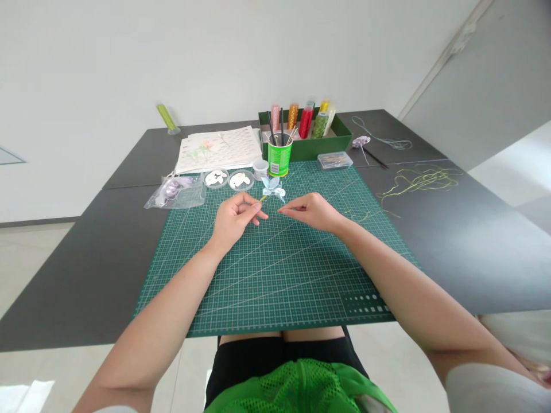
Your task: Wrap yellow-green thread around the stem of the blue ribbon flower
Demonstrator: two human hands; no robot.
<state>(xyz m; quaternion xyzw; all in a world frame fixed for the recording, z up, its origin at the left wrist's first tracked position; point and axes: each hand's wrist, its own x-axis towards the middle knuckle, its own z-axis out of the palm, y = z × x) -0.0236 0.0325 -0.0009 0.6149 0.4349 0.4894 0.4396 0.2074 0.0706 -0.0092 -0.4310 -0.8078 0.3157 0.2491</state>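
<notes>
A light blue flower point(272, 188) with a short green stem is held above the green cutting mat point(258, 269). My left hand point(239, 217) pinches the stem between thumb and fingers, just below and left of the petals. My right hand point(307, 209) is close by on the right, its thumb and fingertips pressed together just below the flower. Whatever lies between those fingertips is too small to make out.
Behind the hands stand a green cup point(279, 159) of tools, two dishes of white pieces point(216, 178) and a green box point(301, 150) of thread spools. A plastic bag point(183, 192) lies left, papers point(217, 150) behind it. Loose yellow-green thread point(419, 179) lies right.
</notes>
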